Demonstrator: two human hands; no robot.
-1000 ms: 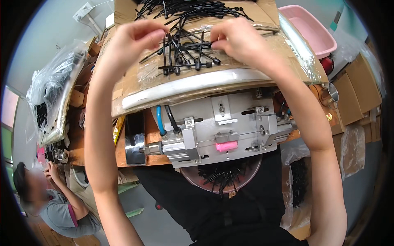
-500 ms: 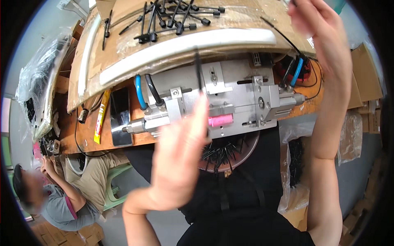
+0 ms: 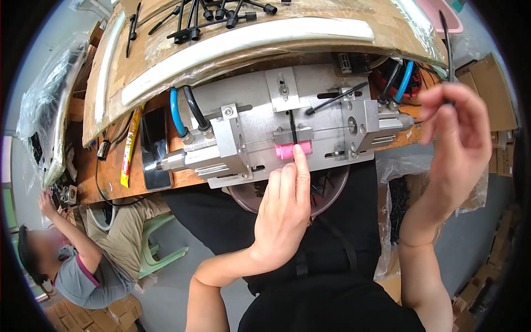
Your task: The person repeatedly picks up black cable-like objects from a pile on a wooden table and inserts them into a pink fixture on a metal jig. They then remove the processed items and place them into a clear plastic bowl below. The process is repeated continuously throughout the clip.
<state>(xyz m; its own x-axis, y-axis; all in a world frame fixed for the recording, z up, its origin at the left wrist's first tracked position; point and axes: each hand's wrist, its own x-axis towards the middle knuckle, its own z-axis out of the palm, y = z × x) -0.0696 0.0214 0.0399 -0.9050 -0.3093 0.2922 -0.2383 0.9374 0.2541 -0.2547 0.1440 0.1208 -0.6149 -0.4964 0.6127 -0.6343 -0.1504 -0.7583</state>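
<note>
My left hand (image 3: 283, 213) reaches over the metal fixture (image 3: 254, 99), index finger straight and the other fingers curled in. Its index fingertip holds down the near end of a thin black rod (image 3: 293, 126), which lies front to back across a pink block (image 3: 284, 151). The left thumb is hidden. At the right, my right hand (image 3: 459, 130) is raised with its fingers closed on another black rod (image 3: 447, 47) that points up and away. A black rod with a knobbed end (image 3: 336, 99) appears over the right rear of the plate; whether it rests there, I cannot tell.
Behind the fixture, several knobbed rods (image 3: 221, 16) lie on cardboard (image 3: 152, 52) edged with white foam (image 3: 249, 52). Metal cylinders flank the plate. A phone (image 3: 155, 144) lies left. Below sits a bowl (image 3: 332, 202) of black rods. Another person (image 3: 83, 265) sits at lower left.
My left hand has moved right and brought its rod down onto the pink block. My right hand has come down and nearer, a rod now plain in it. The knobbed rod now shows over the plate.
</note>
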